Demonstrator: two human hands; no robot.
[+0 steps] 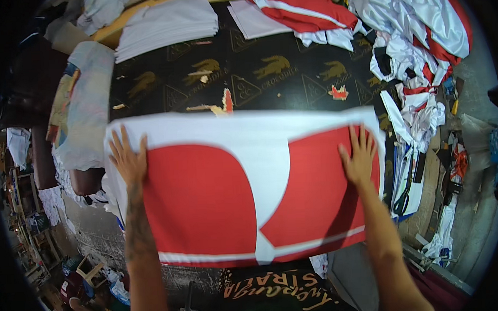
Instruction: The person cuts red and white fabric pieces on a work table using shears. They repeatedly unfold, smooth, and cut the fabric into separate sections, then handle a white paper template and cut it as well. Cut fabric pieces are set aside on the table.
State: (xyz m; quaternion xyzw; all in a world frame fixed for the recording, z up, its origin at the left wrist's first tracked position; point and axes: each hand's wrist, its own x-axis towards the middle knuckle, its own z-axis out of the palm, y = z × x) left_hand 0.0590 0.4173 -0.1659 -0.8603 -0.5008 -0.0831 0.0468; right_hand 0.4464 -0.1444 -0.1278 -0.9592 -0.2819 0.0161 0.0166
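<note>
A wide white fabric sheet with red printed panels (206, 202) lies across the near part of a dark table, its lower edge hanging over the front toward me. My left hand (128, 161) rests flat with spread fingers on the sheet's left end. On the right end, my right hand (361, 159) is pressed down the same way, fingers stretched out. Neither hand grips anything. The sheet's far edge looks slightly blurred.
A stack of white sheets (168, 25) sits at the far left of the black tabletop (257, 83), which has chipped spots. Red and white shiny cloth (304, 11) lies at the far edge. More crumpled fabric (415, 15) heaps at the right, with black scissors (401, 203) below it.
</note>
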